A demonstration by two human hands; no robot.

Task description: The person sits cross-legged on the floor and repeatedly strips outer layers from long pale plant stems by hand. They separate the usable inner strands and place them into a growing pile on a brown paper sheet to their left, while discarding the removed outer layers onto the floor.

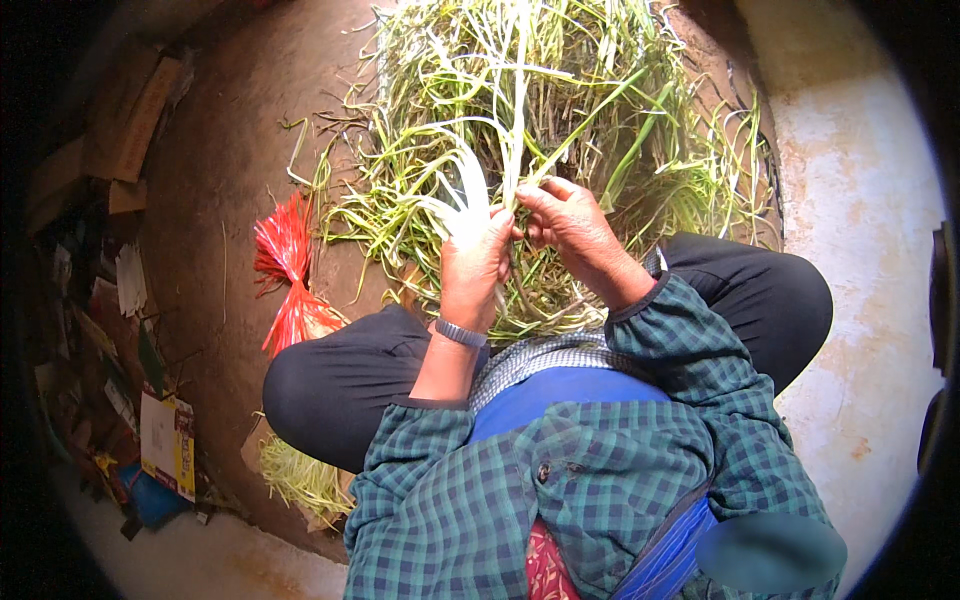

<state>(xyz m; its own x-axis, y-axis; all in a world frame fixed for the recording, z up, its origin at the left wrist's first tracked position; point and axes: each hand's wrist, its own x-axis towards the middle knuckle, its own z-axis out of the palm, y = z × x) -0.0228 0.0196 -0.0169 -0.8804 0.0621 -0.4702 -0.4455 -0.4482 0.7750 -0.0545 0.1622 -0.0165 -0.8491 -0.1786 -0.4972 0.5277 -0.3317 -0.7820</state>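
The left hand [475, 255] grips a pale green stalk [515, 120] upright over the lap, fingers closed round its white base, so the right hand [570, 220] can pinch its outer leaves above the heap of greens [600, 90].

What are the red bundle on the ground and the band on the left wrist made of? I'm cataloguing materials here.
The red bundle looks like thin plastic strips: glossy, flat, tied at the middle. The wrist band looks like metal, grey with a dull shine; plastic can't be excluded.
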